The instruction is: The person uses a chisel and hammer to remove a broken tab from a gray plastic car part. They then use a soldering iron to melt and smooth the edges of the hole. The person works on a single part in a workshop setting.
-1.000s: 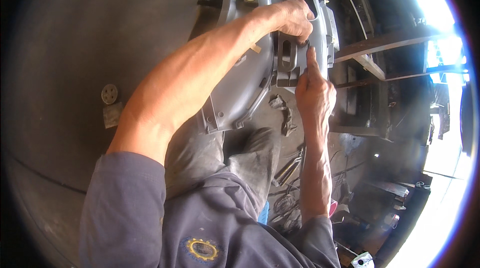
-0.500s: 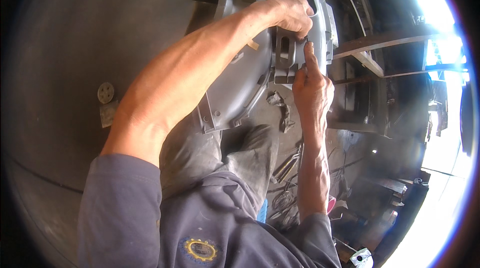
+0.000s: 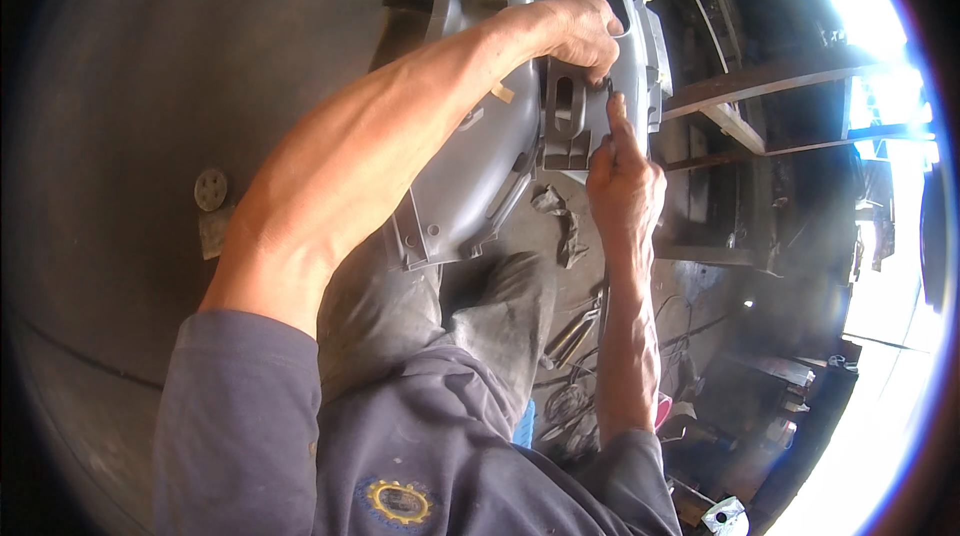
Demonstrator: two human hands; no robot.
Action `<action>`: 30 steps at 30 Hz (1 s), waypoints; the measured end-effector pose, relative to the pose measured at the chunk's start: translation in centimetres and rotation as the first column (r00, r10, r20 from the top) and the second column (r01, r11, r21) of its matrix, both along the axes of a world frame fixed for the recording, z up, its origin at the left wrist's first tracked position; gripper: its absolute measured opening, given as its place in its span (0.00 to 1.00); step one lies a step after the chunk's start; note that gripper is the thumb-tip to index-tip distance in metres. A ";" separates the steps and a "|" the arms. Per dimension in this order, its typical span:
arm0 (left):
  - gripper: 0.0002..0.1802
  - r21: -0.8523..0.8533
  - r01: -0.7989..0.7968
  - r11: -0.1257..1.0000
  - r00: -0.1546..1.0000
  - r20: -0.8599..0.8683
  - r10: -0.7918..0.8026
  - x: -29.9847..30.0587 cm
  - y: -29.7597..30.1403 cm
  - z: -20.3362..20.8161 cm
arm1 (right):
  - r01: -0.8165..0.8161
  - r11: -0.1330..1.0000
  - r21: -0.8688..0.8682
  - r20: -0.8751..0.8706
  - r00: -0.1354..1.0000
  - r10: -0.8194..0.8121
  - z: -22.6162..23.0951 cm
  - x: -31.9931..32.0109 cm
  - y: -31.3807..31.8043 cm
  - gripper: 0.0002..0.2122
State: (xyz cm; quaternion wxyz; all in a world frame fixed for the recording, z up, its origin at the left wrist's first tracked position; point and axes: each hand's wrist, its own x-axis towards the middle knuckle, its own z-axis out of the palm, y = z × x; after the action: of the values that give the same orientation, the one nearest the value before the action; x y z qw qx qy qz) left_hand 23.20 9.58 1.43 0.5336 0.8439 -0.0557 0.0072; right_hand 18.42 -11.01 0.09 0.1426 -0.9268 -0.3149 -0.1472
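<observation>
A large grey moulded panel (image 3: 505, 131), which looks like a vehicle body part, stretches away in front of my knees. Across it reaches my left hand (image 3: 588, 34), fingers bent and closed down at the slotted grey bracket (image 3: 566, 114); what they pinch is hidden. Just below, my right hand (image 3: 628, 181) has its index finger stretched along the panel's curved right rail, the other fingers curled in. A small dark thin piece (image 3: 607, 84) shows between that fingertip and my left fingers. Whatever lies inside the right hand's curled fingers cannot be made out.
Pliers-like tools (image 3: 572, 336) and tangled cord (image 3: 568, 401) lie on the floor by my right forearm. A crumpled dark scrap (image 3: 565, 226) is nearer the panel. Metal frame beams (image 3: 770, 86) stand at the right. A round pale disc (image 3: 211, 190) lies at the left.
My right index fingertip has drawn slightly back toward me, and more of the dark piece shows. The panel and my left hand have shifted slightly left in the picture.
</observation>
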 end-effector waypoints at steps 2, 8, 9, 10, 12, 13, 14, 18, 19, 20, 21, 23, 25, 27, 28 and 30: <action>0.42 -0.006 0.006 1.000 1.000 -0.005 -0.006 -0.3 -0.2 0.2 | 0.010 1.000 -0.025 0.014 1.000 -0.010 -0.3 -0.4 -0.7 0.24; 0.34 0.026 -0.083 0.996 0.987 0.137 0.078 0.5 -0.3 -1.0 | 0.001 0.999 -0.038 -0.056 0.998 -0.003 0.1 -0.1 -0.3 0.27; 0.33 0.004 -0.050 0.999 0.994 0.097 0.049 0.5 -0.3 -1.0 | -0.011 1.000 -0.028 -0.050 0.999 0.010 0.2 0.0 -0.2 0.27; 0.32 -0.019 -0.019 1.000 0.998 0.058 0.020 0.6 -0.3 -0.9 | -0.024 1.000 -0.018 -0.044 0.999 0.023 0.5 0.1 0.1 0.27; 0.32 0.006 0.016 1.000 1.000 0.015 -0.016 0.3 -0.1 -0.1 | -0.047 0.999 0.006 -0.009 0.999 0.047 0.5 0.5 0.5 0.26; 0.33 -0.006 -0.004 1.000 1.000 0.029 0.004 0.3 -0.3 -0.3 | -0.022 1.000 -0.019 -0.014 1.000 0.022 0.2 0.3 0.1 0.26; 0.35 -0.019 -0.030 0.999 0.998 0.046 0.030 0.3 -0.4 -0.5 | -0.002 0.999 -0.045 -0.014 1.000 0.001 -0.1 0.0 -0.3 0.26; 0.40 0.028 0.050 0.998 0.997 -0.061 -0.048 0.0 -0.2 0.8 | 0.016 1.000 0.020 -0.026 1.000 -0.015 0.8 -0.2 0.2 0.23; 0.41 0.018 0.034 0.999 0.998 -0.050 -0.033 -0.1 -0.3 0.7 | 0.016 1.000 -0.008 -0.035 0.999 -0.016 0.6 -0.2 0.0 0.24; 0.42 0.009 0.013 1.000 0.999 -0.038 -0.013 -0.1 -0.1 0.3 | 0.010 0.999 -0.034 -0.043 0.999 -0.011 0.5 -0.2 -0.1 0.25; 0.43 -0.001 -0.008 1.000 1.000 -0.025 0.008 -0.1 0.0 0.1 | 0.004 0.998 -0.061 -0.052 0.999 -0.007 0.4 -0.2 -0.2 0.26; 0.42 0.001 0.012 1.000 1.000 -0.006 -0.012 0.2 -0.1 0.2 | 0.012 0.998 -0.055 -0.072 0.997 -0.016 0.7 -0.2 -0.1 0.26; 0.41 -0.007 0.038 0.999 0.999 -0.023 -0.038 0.2 -0.5 0.3 | 0.024 0.997 -0.078 -0.052 0.998 -0.028 1.4 -0.1 0.3 0.26; 0.36 -0.009 -0.029 1.000 0.999 0.024 0.030 0.5 -0.3 -0.4 | 0.013 0.996 -0.092 -0.062 0.998 -0.019 1.5 -0.1 0.4 0.26; 0.34 -0.011 -0.063 0.998 0.997 0.048 0.063 0.6 -0.1 -0.8 | 0.008 0.995 -0.099 -0.067 0.998 -0.015 1.5 -0.1 0.4 0.26; 0.30 -0.021 -0.018 1.000 0.999 0.043 0.019 0.7 -0.4 -0.7 | -0.006 0.998 -0.065 -0.052 0.999 0.002 1.3 0.0 0.2 0.26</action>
State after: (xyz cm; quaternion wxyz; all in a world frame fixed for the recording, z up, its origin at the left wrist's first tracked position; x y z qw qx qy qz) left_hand 23.87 9.14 0.76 0.5408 0.8385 -0.0594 0.0309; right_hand 18.38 -10.77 1.39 0.1208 -0.9338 -0.3175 -0.1123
